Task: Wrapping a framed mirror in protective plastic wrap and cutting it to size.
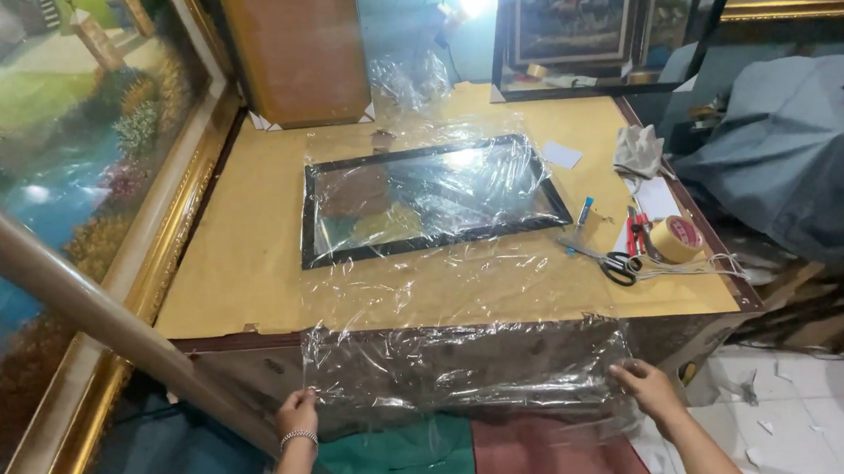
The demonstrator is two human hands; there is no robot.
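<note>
Head view, looking down over a yellow-topped table (pixel 244 271): a clear plastic sheet (pixel 447 295) runs from the table's far side, over a black-framed picture (pixel 429 198) lying flat, and spills off the near edge, hanging down the table's front. Left hand (pixel 297 414) pinches the sheet's lower left corner, fingers closed on the film, a beaded bracelet (pixel 297 438) on the wrist. Right hand (pixel 644 385) has the lower right corner, fingers curled shut on the film too, though the exact pinch is partly hidden by glare and wrinkles. Key relation: the framed picture lies up and away from both hands, on the tabletop, roughly centred between them, slightly nearer the left hand's side; its long axis runs left to right, parallel to the near table edge and to the line between the two hands. The sheet's free edge stretches between the hands, below table level; the rest of the film leads away from the fingers toward the frame. Right of the frame, apart from it: scissors (pixel 617 265), tape roll (pixel 675 238), red-handled cutter (pixel 636 230), crumpled cloth (pixel 638 150). Cardboard tube (pixel 96 308) slants in at left, beside a large gold-framed painting (pixel 47 186). Another black frame (pixel 606 27) stands at the far end.
</note>
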